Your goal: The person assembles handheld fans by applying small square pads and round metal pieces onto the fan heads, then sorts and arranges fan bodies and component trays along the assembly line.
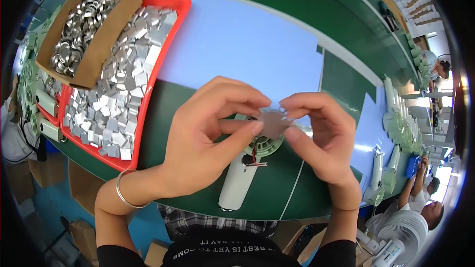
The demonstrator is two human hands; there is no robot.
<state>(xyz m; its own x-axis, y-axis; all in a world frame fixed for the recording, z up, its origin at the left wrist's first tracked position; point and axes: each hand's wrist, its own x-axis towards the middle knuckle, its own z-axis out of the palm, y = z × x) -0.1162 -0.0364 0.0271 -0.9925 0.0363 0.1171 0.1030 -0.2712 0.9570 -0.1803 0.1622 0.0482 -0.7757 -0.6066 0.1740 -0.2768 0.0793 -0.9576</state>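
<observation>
Between my two hands is a thin, round, greyish disc (274, 124) with small tabs along its upper edge. My left hand (213, 128) pinches its left side between thumb and fingers, and my right hand (321, 133) grips its right side the same way. Beneath the disc, a pale green handheld fan body (238, 183) lies on the green table, its handle toward me. Its round slotted head (267, 146) is partly covered by the disc and my fingers. Red and black wires (255, 152) show where the head meets the handle.
On the left, a red tray (141, 118) holds many flat silver pieces; a cardboard box (118, 24) of metal rings rests on it. A blue sheet (237, 44) covers the table beyond my hands. More green fan bodies (396, 123), a white fan (403, 232) and co-workers are at right.
</observation>
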